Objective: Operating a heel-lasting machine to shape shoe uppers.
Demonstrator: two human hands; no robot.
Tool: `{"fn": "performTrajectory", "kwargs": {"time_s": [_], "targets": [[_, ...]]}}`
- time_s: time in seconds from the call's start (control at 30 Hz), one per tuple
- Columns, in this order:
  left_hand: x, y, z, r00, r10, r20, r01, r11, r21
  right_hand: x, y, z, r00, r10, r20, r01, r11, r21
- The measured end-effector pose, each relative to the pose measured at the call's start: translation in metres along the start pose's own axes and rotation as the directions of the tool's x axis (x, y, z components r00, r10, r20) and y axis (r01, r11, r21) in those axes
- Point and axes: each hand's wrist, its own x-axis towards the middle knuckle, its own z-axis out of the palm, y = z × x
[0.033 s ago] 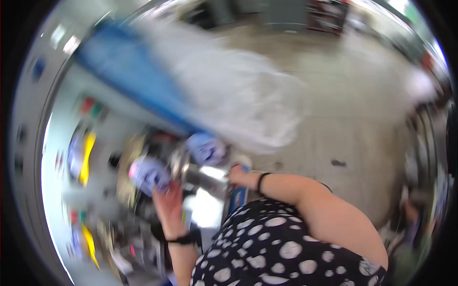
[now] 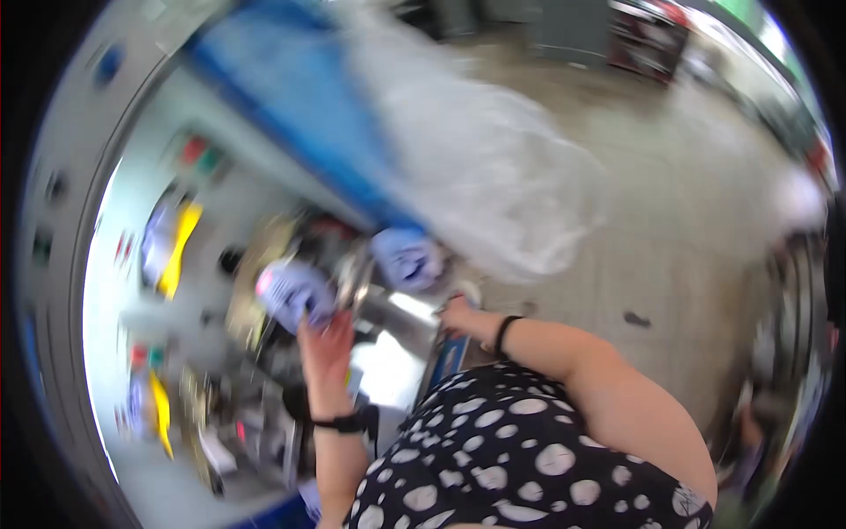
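Note:
My left hand (image 2: 326,346) reaches up beside a shiny metal plate (image 2: 388,368), a dark band round its wrist. Its fingers look spread, their tips at the lower edge of a lavender rounded thing (image 2: 295,293) with dark marks, perhaps cloth; blur hides whether they grip it. A second lavender rounded thing (image 2: 407,258) with dark marks lies past the plate's far end. My right hand (image 2: 458,316) is at the plate's right side, near that second piece. Its fingers are smeared, and I cannot tell what they touch.
A long blue surface (image 2: 291,88) and a heap of white sheeting (image 2: 502,185) stretch across the far side. Machine parts (image 2: 256,423) stand at the left, near a pale panel with yellow strips (image 2: 181,247). Bare floor (image 2: 670,212) shows at right, with a dark scrap (image 2: 636,319).
The whole view has swung, so the scene sits farther right and a little higher. Both hands keep about the same places beside the plate and the lavender pieces.

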Motion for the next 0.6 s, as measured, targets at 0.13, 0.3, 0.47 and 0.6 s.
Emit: {"fn": "performTrajectory", "kwargs": {"time_s": [0.13,0.3,0.47,0.6], "targets": [[0.006,-0.007,0.004,0.997,0.036,-0.067,-0.031,0.997,0.066,-0.013,-0.011,-0.009,0.988,0.147,-0.042,-0.128,0.946,0.297],[-0.001,-0.005,0.015,0.998,0.028,-0.061,-0.022,0.995,0.098,-0.006,-0.011,-0.010,0.991,0.112,0.067,-0.126,0.958,0.256],[-0.003,0.000,0.017,0.994,0.072,-0.079,-0.061,0.990,0.126,0.008,-0.002,-0.005,0.985,0.171,0.030,-0.171,0.935,0.309],[-0.007,0.006,0.016,0.993,0.024,-0.117,-0.017,0.998,0.065,0.000,-0.006,-0.007,0.988,0.144,0.049,-0.152,0.945,0.290]]}}
